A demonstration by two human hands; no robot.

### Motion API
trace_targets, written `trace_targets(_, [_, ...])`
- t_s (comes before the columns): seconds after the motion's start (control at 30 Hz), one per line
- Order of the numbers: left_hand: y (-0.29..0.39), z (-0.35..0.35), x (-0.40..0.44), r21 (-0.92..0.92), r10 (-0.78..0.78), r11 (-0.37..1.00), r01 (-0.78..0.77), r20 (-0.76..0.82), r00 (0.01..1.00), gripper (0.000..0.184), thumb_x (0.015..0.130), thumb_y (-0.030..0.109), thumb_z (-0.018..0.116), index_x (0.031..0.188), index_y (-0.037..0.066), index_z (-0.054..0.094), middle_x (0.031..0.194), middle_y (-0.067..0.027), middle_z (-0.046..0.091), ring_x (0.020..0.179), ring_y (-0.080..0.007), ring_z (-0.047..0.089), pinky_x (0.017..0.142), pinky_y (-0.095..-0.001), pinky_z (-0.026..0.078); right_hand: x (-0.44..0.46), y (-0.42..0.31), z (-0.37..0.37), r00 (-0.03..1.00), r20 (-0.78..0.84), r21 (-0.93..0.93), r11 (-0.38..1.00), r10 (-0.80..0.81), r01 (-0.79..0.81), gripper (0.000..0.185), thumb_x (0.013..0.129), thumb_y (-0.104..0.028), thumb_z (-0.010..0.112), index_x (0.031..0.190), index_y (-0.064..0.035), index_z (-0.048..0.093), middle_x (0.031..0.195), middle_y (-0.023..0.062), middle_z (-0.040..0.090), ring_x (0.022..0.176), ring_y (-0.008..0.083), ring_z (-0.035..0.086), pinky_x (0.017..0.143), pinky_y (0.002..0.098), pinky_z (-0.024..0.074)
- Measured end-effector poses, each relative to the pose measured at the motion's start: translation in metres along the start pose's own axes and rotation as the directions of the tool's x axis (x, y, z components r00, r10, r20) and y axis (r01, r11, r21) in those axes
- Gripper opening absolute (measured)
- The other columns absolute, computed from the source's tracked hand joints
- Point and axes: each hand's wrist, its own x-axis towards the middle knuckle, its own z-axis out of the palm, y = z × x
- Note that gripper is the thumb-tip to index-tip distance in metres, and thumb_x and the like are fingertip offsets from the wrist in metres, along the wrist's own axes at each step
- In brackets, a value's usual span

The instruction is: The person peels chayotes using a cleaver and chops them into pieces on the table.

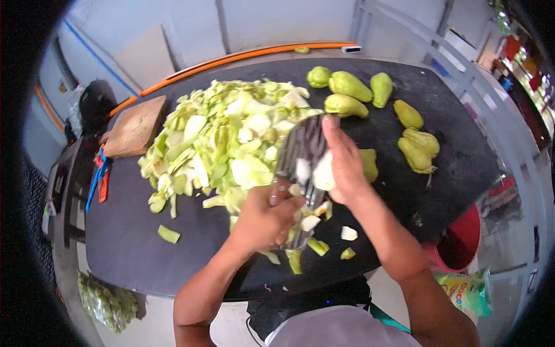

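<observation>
My left hand (269,217) is closed around the brown riveted handle (281,189) of what looks like a knife; its blade is blurred. My right hand (345,162) grips a pale, peeled piece of chayote (324,173), its fingers partly hidden. Between the two hands is a dark ribbed object (305,139), smeared, whose kind I cannot make out. Just left of it rises a large heap of green peels and pale slices (231,133). Loose pale bits (348,233) and green scraps (318,246) lie near my wrists on the black table (191,243).
Several whole chayotes (350,87) lie at the back right, with more (419,147) farther right. A wooden board (136,127) is at the left edge. On the floor are a red bucket (459,240) and a bag of green produce (107,301).
</observation>
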Motion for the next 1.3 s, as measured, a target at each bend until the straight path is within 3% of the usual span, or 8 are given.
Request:
trace_targets(0.1, [-0.001,0.008,-0.002,-0.037,0.012,0.999,-0.014,-0.05,0.999,0.025,0.094,0.012,0.066,0.075,0.006,0.051,0.047,-0.0009,0.046,0.033,-0.0106,0.042,0.031,-0.0273,0.027,0.0,0.003,0.007,0.989,-0.12,-0.063,0.994,-0.092,0.085,0.044,0.101,-0.043,0.056,0.113,-0.0018,0.064,0.106,0.0013,0.064,0.1,0.0088,0.053,0.095,0.029,0.0406])
trace_targets(0.17, [-0.001,0.004,-0.003,-0.033,-0.036,0.999,0.035,-0.026,0.999,0.024,0.094,0.012,0.066,0.076,0.006,0.051,0.047,-0.001,0.046,0.033,-0.0108,0.042,0.031,-0.0272,0.028,-0.001,-0.002,0.0,0.996,0.073,-0.097,0.994,0.058,-0.051,0.039,0.1,-0.043,0.06,0.106,-0.0041,0.064,0.097,-0.002,0.061,0.09,0.0068,0.049,0.084,0.0262,0.0403])
trace_targets(0.3, [-0.003,0.013,-0.001,-0.037,0.013,0.999,-0.015,-0.058,0.998,0.027,0.094,0.011,0.065,0.073,0.006,0.05,0.047,-0.0012,0.046,0.032,-0.0111,0.042,0.031,-0.0272,0.028,-0.003,0.008,0.01,0.972,-0.186,-0.035,0.99,-0.142,0.138,0.034,0.096,-0.042,0.066,0.098,-0.0085,0.065,0.086,-0.006,0.058,0.08,0.0032,0.046,0.075,0.0207,0.0372])
trace_targets(0.37, [0.002,0.01,-0.002,-0.026,0.013,1.0,-0.014,-0.034,0.999,0.027,0.094,0.011,0.064,0.072,0.006,0.05,0.047,-0.0015,0.047,0.033,-0.0112,0.041,0.032,-0.0277,0.028,-0.007,-0.009,0.009,0.998,0.048,-0.025,0.999,0.028,-0.027,0.032,0.096,-0.04,0.067,0.096,-0.0084,0.064,0.087,-0.0054,0.061,0.08,0.0029,0.048,0.076,0.0214,0.0384])
trace_targets(0.7, [-0.008,0.009,0.003,0.008,0.028,1.0,-0.028,-0.062,0.998,0.024,0.094,0.012,0.066,0.076,0.006,0.051,0.047,-0.0016,0.047,0.032,-0.0114,0.042,0.031,-0.0277,0.028,-0.001,0.006,0.002,0.984,-0.142,-0.147,0.985,-0.112,0.091,0.037,0.093,-0.041,0.07,0.102,-0.0047,0.069,0.091,-0.0018,0.066,0.086,0.0076,0.057,0.082,0.0266,0.0458])
trace_targets(0.87, [0.001,0.007,-0.001,-0.014,0.029,0.999,-0.029,0.006,1.0,0.025,0.095,0.013,0.065,0.076,0.006,0.05,0.048,-0.0014,0.048,0.035,-0.0096,0.042,0.035,-0.0271,0.031,-0.005,-0.007,0.003,0.999,0.049,-0.066,0.998,0.003,0.0,0.024,0.098,-0.029,0.065,0.107,-0.0071,0.065,0.097,-0.0012,0.067,0.085,0.0068,0.064,0.076,0.0258,0.0518])
trace_targets(0.97, [-0.006,0.011,0.001,0.029,0.1,0.995,-0.099,-0.018,0.995,0.025,0.095,0.013,0.064,0.076,0.005,0.05,0.048,-0.0009,0.047,0.035,-0.0092,0.042,0.035,-0.027,0.031,-0.007,0.005,0.014,0.976,-0.211,0.082,0.994,-0.053,0.072,0.025,0.099,-0.032,0.063,0.106,-0.008,0.065,0.097,-0.0012,0.068,0.084,0.0073,0.064,0.077,0.0263,0.0529])
trace_targets(1.3, [0.003,0.004,-0.002,-0.011,0.068,0.998,-0.068,-0.016,0.998,0.017,0.095,0.012,0.062,0.083,0.001,0.059,0.05,-0.0007,0.05,0.037,-0.0094,0.043,0.037,-0.0279,0.031,-0.008,-0.001,0.006,0.995,-0.002,0.042,0.994,0.096,-0.096,0.028,0.099,-0.034,0.062,0.108,-0.008,0.067,0.098,-0.0006,0.07,0.084,0.0084,0.066,0.076,0.0259,0.0541])
